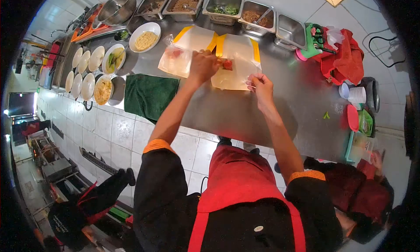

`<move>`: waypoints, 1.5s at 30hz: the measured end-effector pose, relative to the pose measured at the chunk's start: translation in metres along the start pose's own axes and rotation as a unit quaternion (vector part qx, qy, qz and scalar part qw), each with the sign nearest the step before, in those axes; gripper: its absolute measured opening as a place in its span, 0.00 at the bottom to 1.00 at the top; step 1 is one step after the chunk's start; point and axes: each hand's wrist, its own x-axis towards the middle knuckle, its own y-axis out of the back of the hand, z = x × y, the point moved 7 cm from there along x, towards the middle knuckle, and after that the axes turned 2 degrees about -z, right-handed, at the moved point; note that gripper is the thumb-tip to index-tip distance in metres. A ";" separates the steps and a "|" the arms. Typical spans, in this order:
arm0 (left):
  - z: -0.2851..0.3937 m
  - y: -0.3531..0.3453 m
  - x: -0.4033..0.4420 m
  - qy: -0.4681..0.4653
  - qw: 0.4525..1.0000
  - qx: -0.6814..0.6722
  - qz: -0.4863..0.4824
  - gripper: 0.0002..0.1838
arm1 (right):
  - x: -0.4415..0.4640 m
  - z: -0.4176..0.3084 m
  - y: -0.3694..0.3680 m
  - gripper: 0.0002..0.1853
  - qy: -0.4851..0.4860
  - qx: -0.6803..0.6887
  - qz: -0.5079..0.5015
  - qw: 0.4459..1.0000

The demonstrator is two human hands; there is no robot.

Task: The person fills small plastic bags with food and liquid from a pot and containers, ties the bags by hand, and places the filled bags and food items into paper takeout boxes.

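Two pale paper sheets or boxes with yellow edges lie side by side on the steel counter, the left one (pixel 190 38) and the right one (pixel 240 46). On the right one sits a small clear packet with red contents (pixel 227 64). My left hand (pixel 204 67) is over the inner edge of the left paper, fingers bent toward the packet; what they hold, if anything, is hidden. A clear plastic bag with something red (pixel 174 54) rests on the left paper. At the right paper's lower right corner, my right hand (pixel 260 86) pinches its edge or some clear film.
Metal food trays (pixel 223 9) line the back. Bowls (pixel 103 90) and a noodle plate (pixel 145 37) stand left, beside a green towel (pixel 151 94). A red cloth (pixel 345 59) and cups (pixel 357 95) are right. Other people (pixel 367 190) work at both sides.
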 end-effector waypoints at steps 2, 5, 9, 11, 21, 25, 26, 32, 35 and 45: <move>0.011 -0.011 0.000 0.031 0.999 0.034 0.002 0.12 | -0.003 -0.002 -0.004 0.09 0.010 0.009 0.001 1.000; 0.000 -0.012 -0.005 0.061 0.998 -0.007 -0.017 0.11 | -0.005 -0.006 -0.024 0.10 0.053 -0.054 -0.022 0.997; -0.042 0.048 -0.031 0.184 0.960 0.120 0.175 0.14 | -0.003 -0.018 -0.087 0.18 0.349 -0.287 -0.121 0.884; -0.050 0.082 -0.039 0.186 0.949 0.217 0.131 0.16 | -0.018 -0.011 -0.126 0.29 0.451 -0.410 -0.181 0.772; -0.245 0.022 -0.082 0.325 0.936 -0.115 0.067 0.32 | -0.085 -0.033 0.001 0.26 0.363 -0.316 -0.078 0.873; -0.188 0.081 -0.094 0.299 0.928 0.040 0.218 0.29 | -0.075 -0.059 0.235 0.13 0.212 -0.472 0.323 0.793; -0.162 0.093 -0.093 0.296 0.928 0.043 0.220 0.29 | -0.064 -0.049 0.295 0.15 0.199 -0.514 0.373 0.746; 0.058 0.082 -0.047 0.054 0.964 -0.007 0.260 0.15 | -0.048 0.000 0.403 0.20 0.132 -0.631 0.368 0.670; 0.191 0.016 -0.026 0.048 0.953 -0.274 0.121 0.12 | -0.050 0.002 0.408 0.22 0.145 -0.590 0.392 0.691; 0.443 -0.121 -0.016 -0.088 0.910 -0.395 -0.088 0.06 | -0.022 -0.043 0.495 0.14 0.230 -0.603 0.403 0.649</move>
